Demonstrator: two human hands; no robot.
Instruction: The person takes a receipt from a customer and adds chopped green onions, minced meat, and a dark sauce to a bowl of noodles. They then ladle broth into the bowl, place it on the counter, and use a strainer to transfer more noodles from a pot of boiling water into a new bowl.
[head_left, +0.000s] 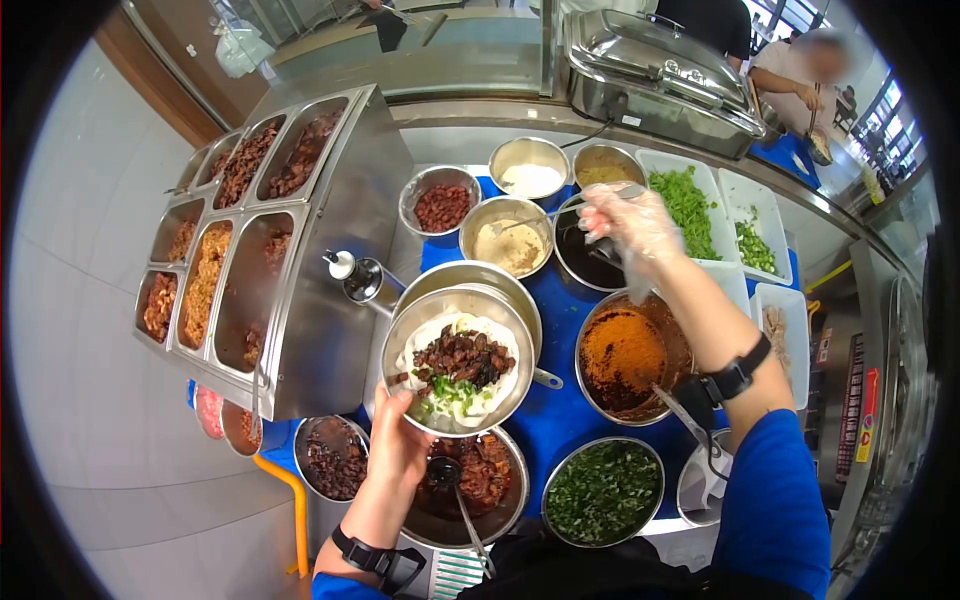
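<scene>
My left hand (398,447) grips the near rim of a steel mixing bowl (500,385) that holds white noodles topped with dark meat pieces and chopped greens. My right hand (630,222), in a clear plastic glove, reaches out over a dark bowl of black sauce (580,262) and grips a spoon handle there. A bowl of orange chilli paste (622,352) with a ladle sits under my right forearm. A bowl of chopped green herbs (602,490) stands near my right elbow.
A steel steam table (330,270) with several pans of cooked fillings stands at left. Bowls of peanuts (441,206), beige paste (508,246) and white powder (530,178) sit behind, with white trays of greens (690,210). A person stands beyond the counter (800,75).
</scene>
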